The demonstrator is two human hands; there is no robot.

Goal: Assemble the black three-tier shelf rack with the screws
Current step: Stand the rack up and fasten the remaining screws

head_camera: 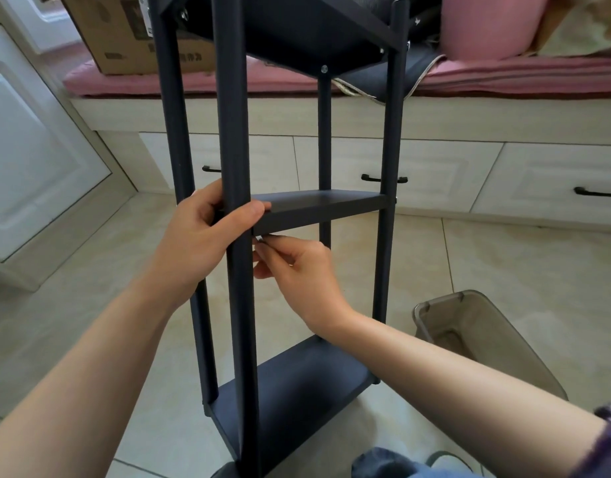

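The black three-tier rack (386, 236) stands upright on the tiled floor right in front of me, with several round posts and three shelves. My left hand (200, 236) grips the near post (235, 132) at the height of the middle shelf (317, 205), thumb over the shelf's corner. Just below that corner, my right hand (297, 267) pinches a small silvery screw (261, 240) at the post. A silver screw head (324, 68) shows under the top shelf.
A grey plastic bin (483, 339) stands on the floor to the right. Behind the rack runs a white bench with drawers (435, 174), a pink cushion (504, 74) and a cardboard box (124, 32). A white door (31, 132) is at left.
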